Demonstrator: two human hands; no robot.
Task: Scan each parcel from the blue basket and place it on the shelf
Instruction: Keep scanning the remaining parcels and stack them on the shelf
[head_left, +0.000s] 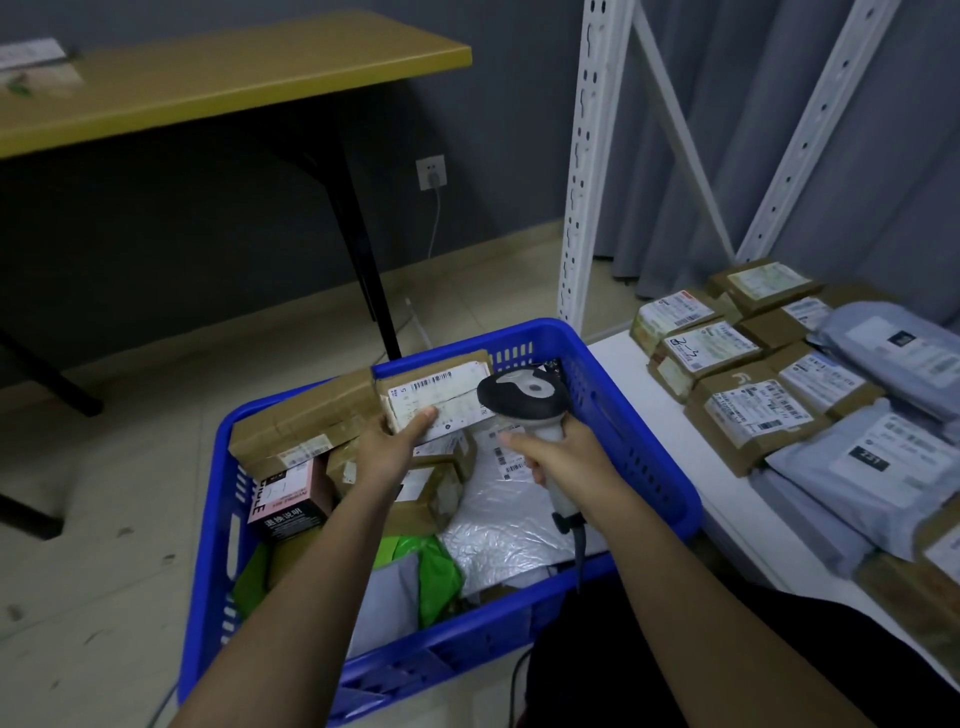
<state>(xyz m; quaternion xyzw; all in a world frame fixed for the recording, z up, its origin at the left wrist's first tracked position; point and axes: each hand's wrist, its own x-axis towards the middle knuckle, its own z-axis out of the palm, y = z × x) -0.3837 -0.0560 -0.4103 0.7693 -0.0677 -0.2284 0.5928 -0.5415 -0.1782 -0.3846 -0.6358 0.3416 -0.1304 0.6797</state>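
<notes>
One parcel (436, 395) in left hand (389, 447), just beside scanner (524, 400).

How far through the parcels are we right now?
Done: a batch of boxes and grey bags already lies on the shelf. In hand: the left hand holds a box label-up over the basket, and the right hand grips the scanner beside it. Left: scanning and shelving this box, then the many parcels in the basket, including a pink box and a silver bag.
</notes>
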